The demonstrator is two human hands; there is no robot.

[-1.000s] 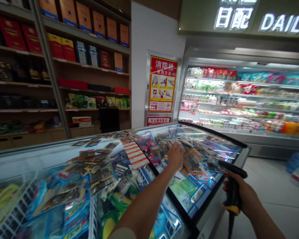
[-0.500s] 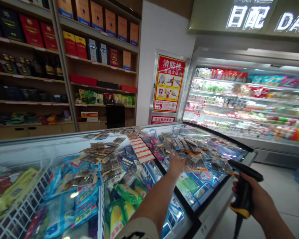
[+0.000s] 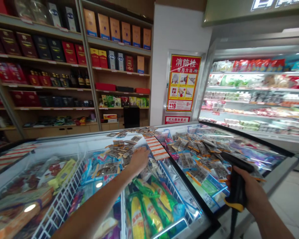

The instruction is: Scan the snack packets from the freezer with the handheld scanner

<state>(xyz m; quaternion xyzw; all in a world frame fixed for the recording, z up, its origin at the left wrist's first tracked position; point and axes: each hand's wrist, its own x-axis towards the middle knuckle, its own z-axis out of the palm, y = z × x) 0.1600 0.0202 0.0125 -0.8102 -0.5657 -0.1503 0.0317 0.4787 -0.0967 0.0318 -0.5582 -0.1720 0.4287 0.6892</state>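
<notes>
My left hand reaches over the chest freezer, at the right edge of a pile of small dark packets with orange edges. Its fingers point away and are mostly hidden behind the back of the hand, so I cannot make out whether it grips a packet. In my right hand is a black barcode scanner with a yellow trim, its cable hanging down. The scanner's head is over the front right of the freezer, close to a larger spread of similar packets on the right-hand side.
Below my left arm, white wire baskets hold bagged frozen food, with green bags of corn in the middle. A black frame edge divides the freezer top. Behind stand shelves of boxes, a red and yellow poster and a lit refrigerated display.
My left hand has moved left, from the right-hand packets to the left-hand pile. The view has turned left. The scanner stays in my right hand.
</notes>
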